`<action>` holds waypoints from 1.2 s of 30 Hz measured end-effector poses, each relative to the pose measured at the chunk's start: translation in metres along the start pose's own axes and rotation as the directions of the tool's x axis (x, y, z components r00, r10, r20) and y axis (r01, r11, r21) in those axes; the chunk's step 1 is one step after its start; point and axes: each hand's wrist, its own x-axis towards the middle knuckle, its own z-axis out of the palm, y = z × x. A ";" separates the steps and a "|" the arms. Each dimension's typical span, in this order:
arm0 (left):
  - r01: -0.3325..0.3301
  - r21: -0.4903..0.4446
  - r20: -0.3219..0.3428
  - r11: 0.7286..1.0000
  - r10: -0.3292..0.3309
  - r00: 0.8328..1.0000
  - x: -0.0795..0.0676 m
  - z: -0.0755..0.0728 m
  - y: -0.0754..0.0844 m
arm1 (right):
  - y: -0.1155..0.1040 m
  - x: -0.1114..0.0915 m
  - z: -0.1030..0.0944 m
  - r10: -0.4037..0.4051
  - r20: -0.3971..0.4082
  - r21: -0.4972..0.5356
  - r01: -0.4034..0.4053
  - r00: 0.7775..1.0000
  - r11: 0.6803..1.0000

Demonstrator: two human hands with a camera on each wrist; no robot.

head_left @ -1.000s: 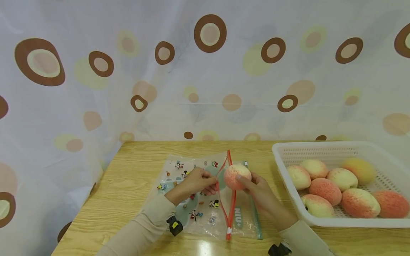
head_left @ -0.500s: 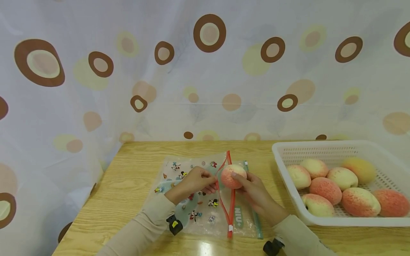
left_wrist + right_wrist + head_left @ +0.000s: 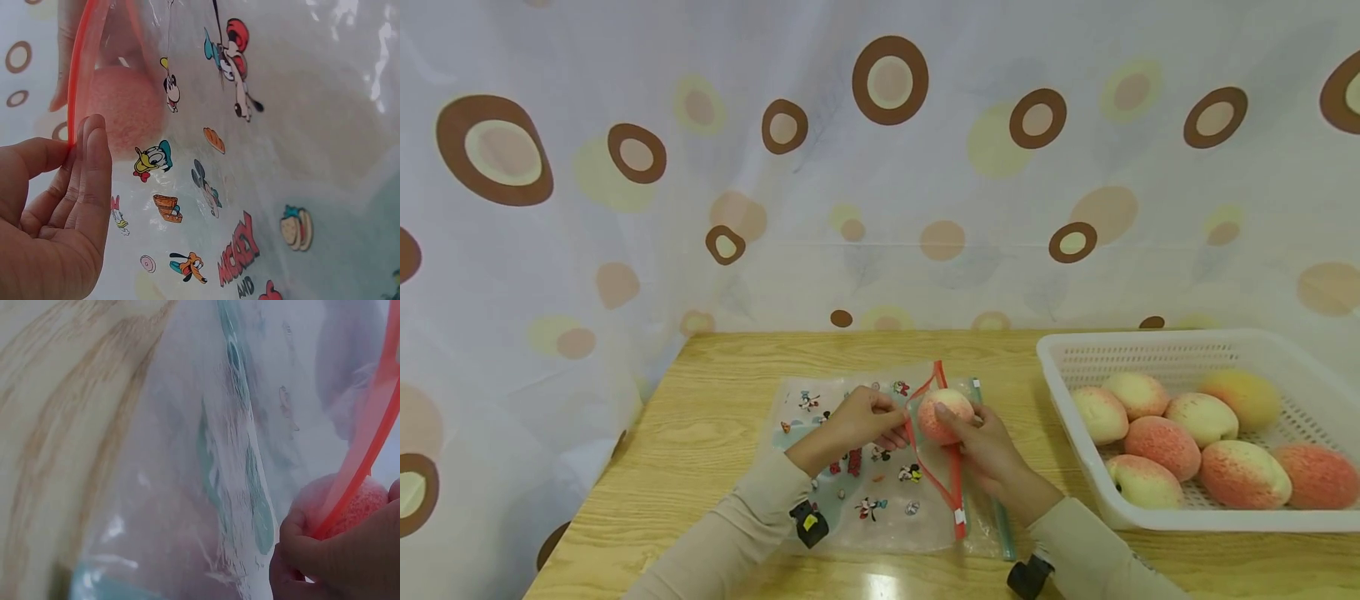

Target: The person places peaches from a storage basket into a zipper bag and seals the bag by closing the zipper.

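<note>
My left hand (image 3: 867, 423) pinches the red-edged mouth of a clear zip bag (image 3: 887, 510) printed with cartoon figures. In the left wrist view, thumb and fingertips meet on its red zip strip (image 3: 77, 69), holding that side away from the other. My right hand (image 3: 1000, 462) grips a pink and cream peach (image 3: 932, 427), thumb across its top, at the parted mouth. Through the film, the left wrist view shows the peach (image 3: 128, 109) just behind the strip. In the right wrist view, the red strip crosses in front of the peach (image 3: 359, 509), beside my right fingers.
Another clear bag with a teal zip edge (image 3: 1004, 533) lies underneath, toward the right. A white plastic basket (image 3: 1075, 450) with several peaches stands on the right of the wooden table (image 3: 715, 417). A patterned curtain (image 3: 880, 183) hangs behind the table.
My right hand has brought the peach left to the bag's mouth. The bag's near red end has swung right and upward. My left hand keeps its pinch in nearly the same place.
</note>
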 end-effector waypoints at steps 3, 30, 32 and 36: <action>-0.012 0.002 -0.006 1.000 0.012 1.000 0.000 0.000 0.001 | 0.002 0.000 0.001 -0.013 -0.013 -0.005 0.013 1.000 1.000; -0.093 -0.008 -0.037 0.996 0.093 0.995 -0.002 -0.013 0.017 | 0.007 -0.002 0.002 -0.078 -0.126 0.060 0.086 0.989 0.994; -0.094 -0.004 -0.049 0.996 0.094 0.994 -0.002 -0.014 0.019 | 0.006 -0.002 0.002 -0.076 -0.119 0.064 0.084 0.990 0.994; -0.085 -0.006 -0.051 0.996 0.085 0.995 0.000 -0.013 0.020 | 0.006 -0.003 0.002 -0.077 -0.098 0.059 0.083 0.992 0.995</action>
